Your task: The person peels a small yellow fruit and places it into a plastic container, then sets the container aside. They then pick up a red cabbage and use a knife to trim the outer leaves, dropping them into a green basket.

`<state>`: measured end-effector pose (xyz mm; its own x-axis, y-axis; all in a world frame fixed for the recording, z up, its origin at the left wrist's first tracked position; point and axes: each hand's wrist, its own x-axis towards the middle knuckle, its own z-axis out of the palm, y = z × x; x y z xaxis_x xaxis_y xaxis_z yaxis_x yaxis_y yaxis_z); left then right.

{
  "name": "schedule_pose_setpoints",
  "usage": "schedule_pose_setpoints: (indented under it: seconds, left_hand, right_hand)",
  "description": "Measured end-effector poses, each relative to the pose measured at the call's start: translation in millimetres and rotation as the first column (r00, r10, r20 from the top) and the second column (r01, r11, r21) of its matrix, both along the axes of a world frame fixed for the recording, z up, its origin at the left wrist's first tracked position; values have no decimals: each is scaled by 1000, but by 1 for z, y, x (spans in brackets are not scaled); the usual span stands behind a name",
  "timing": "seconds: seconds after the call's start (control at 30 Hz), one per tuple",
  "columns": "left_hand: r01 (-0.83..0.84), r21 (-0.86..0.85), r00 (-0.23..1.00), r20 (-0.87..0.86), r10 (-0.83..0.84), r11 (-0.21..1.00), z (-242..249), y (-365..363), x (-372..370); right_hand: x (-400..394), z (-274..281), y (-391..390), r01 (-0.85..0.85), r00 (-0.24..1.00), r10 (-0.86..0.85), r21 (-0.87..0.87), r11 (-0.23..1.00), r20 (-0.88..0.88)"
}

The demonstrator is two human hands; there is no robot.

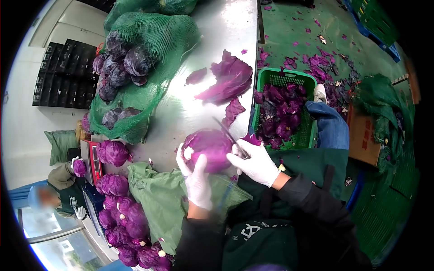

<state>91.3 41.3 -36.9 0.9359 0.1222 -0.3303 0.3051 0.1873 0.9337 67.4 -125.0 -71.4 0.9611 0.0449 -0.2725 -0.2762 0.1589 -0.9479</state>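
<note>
A peeled red cabbage (209, 147), its pale cut stem facing left, is in front of me over the metal table. My left hand (197, 178), in a white glove, grips it from below and the left, thumb and fingers apart around the stem end. In my gloved right hand (257, 162) is a knife (229, 132), its thin blade angled up and left across the cabbage's right side. A piece of purple leaf (253, 139) shows right at that hand. Loose purple leaves (228, 81) lie farther up on the table.
Green mesh bags (174, 43) of unpeeled cabbages lie at upper left. Peeled cabbages (131, 217) are piled at lower left beside a green woven sack (156, 198). Right of the table stands a green crate (312, 81) of leaf scraps. Another person (65, 194) holds a cabbage by a red scale (94, 158).
</note>
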Motion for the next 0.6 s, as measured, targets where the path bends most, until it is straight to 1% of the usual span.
schedule_pose_setpoints:
  seconds: [0.07,0.1,0.13,0.17,0.2,0.23,0.27,0.33,0.37,0.4,0.43,0.47,0.53,0.6]
  left_hand:
    - [0,-111,1000,15,2,994,-3,5,5]
    - [19,-237,999,-25,-26,971,-2,8,9]
    - [19,-312,999,-42,-34,950,-3,11,10]
    - [19,-387,998,-55,-44,922,-5,15,12]
    - [18,-461,996,-68,-55,887,-8,18,14]
    - [38,-425,999,8,-38,904,-12,19,17]
    - [104,-360,994,70,-84,927,-9,19,19]
    - [233,-220,962,193,-192,947,-1,13,26]
    - [265,-154,956,175,-237,952,5,11,27]
    - [306,-73,939,190,-288,949,2,12,26]
    - [348,7,916,210,-341,938,-3,13,30]
    - [383,88,889,234,-393,919,-7,11,34]
    - [448,150,845,251,-473,881,-9,10,39]
    - [493,218,804,257,-537,842,-9,16,41]
  right_hand:
    - [-1,-4,-6,10,1000,-9,56,998,-18]
    - [-1,-3,-12,30,1000,-30,-60,998,10]
    - [-1,-6,-21,53,999,-53,16,998,-4]
    - [1,-8,-34,98,995,-93,-116,988,48]
    - [7,-22,-50,228,962,-180,-242,943,204]
    - [17,-27,-72,286,958,-256,-405,869,127]
    - [25,-41,-93,305,936,-351,-413,858,-38]
    - [31,-14,-103,316,946,-318,-429,846,71]
    - [34,-15,-98,249,966,-193,-427,869,171]
    - [36,5,-88,160,977,-75,-453,877,199]
    - [38,17,-78,109,953,58,-513,852,298]
    - [40,19,-68,53,936,141,-527,848,321]
    - [48,15,-53,-22,940,177,-466,884,291]
    - [51,11,-57,-82,925,236,-450,889,298]
